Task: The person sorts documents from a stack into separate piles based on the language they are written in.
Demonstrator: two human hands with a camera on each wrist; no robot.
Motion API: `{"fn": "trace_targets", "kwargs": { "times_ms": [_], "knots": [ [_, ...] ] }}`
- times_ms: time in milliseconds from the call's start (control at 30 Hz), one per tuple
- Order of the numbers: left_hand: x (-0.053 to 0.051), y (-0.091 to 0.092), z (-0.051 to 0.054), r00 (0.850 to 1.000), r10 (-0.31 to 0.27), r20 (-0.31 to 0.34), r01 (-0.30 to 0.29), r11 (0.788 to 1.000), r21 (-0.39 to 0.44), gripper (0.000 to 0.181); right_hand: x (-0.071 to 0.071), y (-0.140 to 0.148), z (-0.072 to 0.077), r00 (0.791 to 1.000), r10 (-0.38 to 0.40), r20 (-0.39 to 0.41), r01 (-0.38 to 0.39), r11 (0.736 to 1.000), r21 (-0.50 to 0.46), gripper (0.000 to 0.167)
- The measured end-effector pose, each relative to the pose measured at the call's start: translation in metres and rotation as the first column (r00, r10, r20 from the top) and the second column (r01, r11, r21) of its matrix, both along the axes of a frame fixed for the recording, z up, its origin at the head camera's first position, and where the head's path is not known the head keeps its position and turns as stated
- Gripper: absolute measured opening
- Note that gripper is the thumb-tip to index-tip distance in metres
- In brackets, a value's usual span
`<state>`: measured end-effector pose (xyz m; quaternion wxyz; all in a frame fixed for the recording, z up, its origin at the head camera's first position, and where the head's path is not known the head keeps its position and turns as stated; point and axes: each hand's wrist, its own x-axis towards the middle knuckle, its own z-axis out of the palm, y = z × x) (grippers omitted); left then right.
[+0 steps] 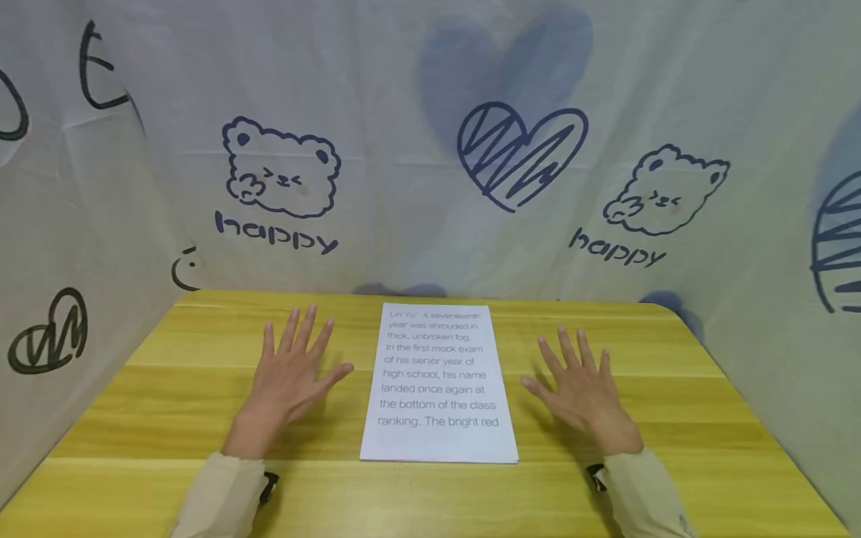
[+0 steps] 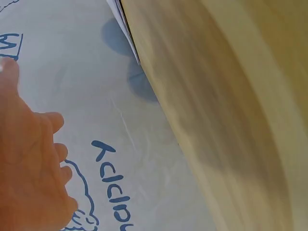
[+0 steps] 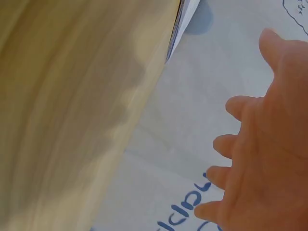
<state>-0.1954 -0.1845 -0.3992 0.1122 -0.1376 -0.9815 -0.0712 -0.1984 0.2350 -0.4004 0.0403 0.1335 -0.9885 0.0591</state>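
Note:
A stack of white printed paper (image 1: 440, 441) lies in the middle of the wooden table, its top sheet bearing several lines of large English text. To its left, my left hand (image 1: 285, 385) is held palm down with the fingers spread, apart from the paper. My right hand (image 1: 584, 396) mirrors it on the other side, fingers also spread, holding nothing. In the left wrist view, the left hand (image 2: 33, 163) shows at the left edge, raised off the tabletop. The right wrist view shows the right hand (image 3: 269, 139) likewise above the table, with a thin edge of the stack beyond.
The yellow wood-grain table (image 1: 430, 501) has rounded far corners. White cloth (image 1: 397, 187) hangs behind it and at both sides, printed with bears, hearts and the word happy. A dark band (image 1: 269, 487) shows at the left cuff, another (image 1: 596, 478) at the right.

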Motion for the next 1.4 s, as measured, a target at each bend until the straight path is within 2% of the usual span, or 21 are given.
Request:
{"fn": "trace_targets", "kwargs": {
  "times_ms": [133, 267, 333, 400, 467, 533, 633, 733, 800, 867, 967, 1067, 1167, 1300, 1400],
  "knots": [
    [-0.001, 0.004, 0.000, 0.998, -0.013, 0.060, 0.010, 0.999, 0.047, 0.073, -0.001, -0.006, 0.002, 0.999, 0.027, 0.039, -0.024, 0.996, -0.085, 0.074],
    [-0.003, 0.012, 0.001, 0.991, -0.040, 0.130, 0.025, 0.993, 0.114, 0.072, 0.001, -0.013, 0.004, 0.991, 0.050, 0.125, -0.020, 0.973, -0.232, 0.072],
    [-0.002, 0.016, 0.002, 0.986, -0.057, 0.158, 0.028, 0.984, 0.179, 0.072, 0.003, -0.017, 0.005, 0.980, 0.072, 0.185, -0.013, 0.953, -0.301, 0.072],
    [0.000, 0.021, 0.003, 0.977, -0.081, 0.195, 0.027, 0.964, 0.266, 0.072, 0.005, -0.019, 0.005, 0.970, 0.103, 0.222, -0.020, 0.938, -0.346, 0.071],
    [-0.001, 0.027, 0.005, 0.960, -0.130, 0.248, 0.029, 0.928, 0.373, 0.073, 0.005, -0.018, 0.005, 0.962, 0.126, 0.243, -0.025, 0.924, -0.381, 0.071],
    [-0.001, 0.033, 0.008, 0.939, -0.182, 0.291, 0.022, 0.878, 0.478, 0.074, 0.004, -0.016, 0.004, 0.955, 0.149, 0.256, -0.030, 0.909, -0.415, 0.069],
    [-0.003, 0.038, 0.010, 0.911, -0.226, 0.344, -0.026, 0.803, 0.595, 0.071, 0.002, -0.014, 0.003, 0.941, 0.175, 0.290, -0.013, 0.873, -0.487, 0.068],
    [-0.004, 0.040, 0.014, 0.892, -0.231, 0.388, -0.099, 0.739, 0.667, 0.067, -0.003, -0.016, 0.000, 0.924, 0.187, 0.334, 0.037, 0.825, -0.564, 0.068],
    [-0.006, 0.041, 0.015, 0.871, -0.241, 0.428, -0.159, 0.686, 0.710, 0.065, -0.009, -0.019, -0.003, 0.921, 0.177, 0.348, 0.067, 0.806, -0.588, 0.066],
    [-0.010, 0.042, 0.014, 0.850, -0.246, 0.467, -0.213, 0.650, 0.730, 0.064, -0.017, -0.022, -0.006, 0.920, 0.157, 0.358, 0.102, 0.789, -0.606, 0.063],
    [-0.016, 0.041, 0.007, 0.821, -0.254, 0.512, -0.273, 0.613, 0.742, 0.064, -0.028, -0.028, -0.009, 0.916, 0.136, 0.378, 0.148, 0.760, -0.633, 0.061],
    [-0.023, 0.041, 0.000, 0.795, -0.255, 0.550, -0.316, 0.601, 0.734, 0.064, -0.038, -0.033, -0.012, 0.892, 0.158, 0.423, 0.194, 0.711, -0.676, 0.061],
    [-0.031, 0.044, -0.007, 0.778, -0.265, 0.569, -0.336, 0.590, 0.734, 0.061, -0.049, -0.035, -0.015, 0.868, 0.175, 0.465, 0.236, 0.679, -0.695, 0.063],
    [-0.040, 0.051, -0.015, 0.778, -0.268, 0.568, -0.342, 0.578, 0.741, 0.056, -0.059, -0.035, -0.021, 0.840, 0.181, 0.511, 0.273, 0.674, -0.687, 0.064],
    [-0.044, 0.054, -0.020, 0.783, -0.251, 0.570, -0.358, 0.568, 0.742, 0.055, -0.063, -0.034, -0.024, 0.827, 0.176, 0.533, 0.286, 0.685, -0.670, 0.063]
  ]
}}
